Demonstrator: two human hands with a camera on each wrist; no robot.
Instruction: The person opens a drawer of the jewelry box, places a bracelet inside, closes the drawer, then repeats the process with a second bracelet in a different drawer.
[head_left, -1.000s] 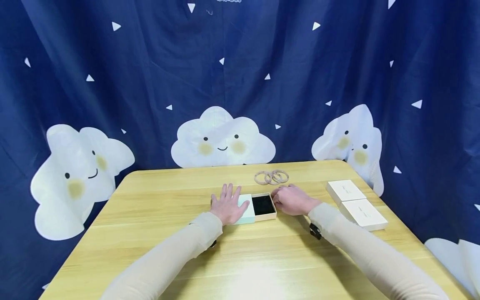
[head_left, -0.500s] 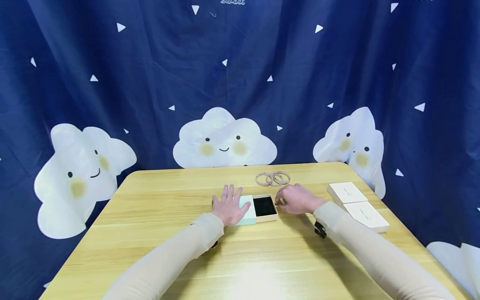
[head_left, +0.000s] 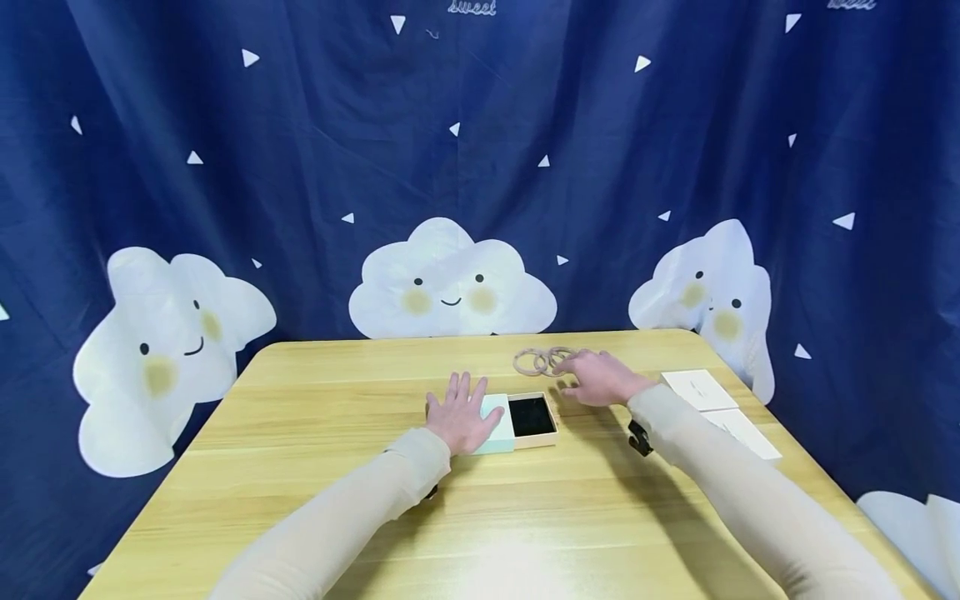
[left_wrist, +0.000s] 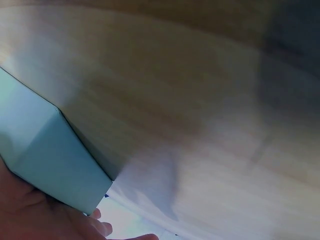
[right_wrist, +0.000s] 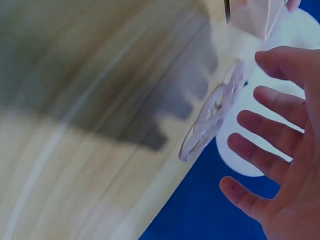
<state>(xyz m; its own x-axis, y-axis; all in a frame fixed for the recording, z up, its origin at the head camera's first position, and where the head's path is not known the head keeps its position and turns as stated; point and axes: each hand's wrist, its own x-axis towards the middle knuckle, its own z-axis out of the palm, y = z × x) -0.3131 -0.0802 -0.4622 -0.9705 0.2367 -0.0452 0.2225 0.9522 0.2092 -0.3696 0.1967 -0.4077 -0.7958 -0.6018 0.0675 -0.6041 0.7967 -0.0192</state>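
A small pale mint box sleeve (head_left: 505, 427) lies on the table with its drawer (head_left: 534, 442) slid out to the right, showing a black lining. My left hand (head_left: 456, 423) rests on the sleeve with fingers spread; the left wrist view shows the mint box side (left_wrist: 65, 160) against the palm. Several pinkish ring-shaped bangles (head_left: 529, 362) overlap in a row behind the box. Over their right end hovers my right hand (head_left: 600, 379), which partly hides them. Its fingers are apart and hold nothing, beside the bangles (right_wrist: 205, 127) in the right wrist view.
Two white lidded boxes (head_left: 699, 389) sit end to end near the table's right edge, partly behind the right sleeve. A dark blue curtain (head_left: 480, 167) with smiling clouds hangs behind the wooden table (head_left: 337, 375).
My right hand has left the drawer's right end and moved back and slightly right to the bangles, its fingers opening out. The left hand stays on the sleeve. The head view has tilted slightly up.
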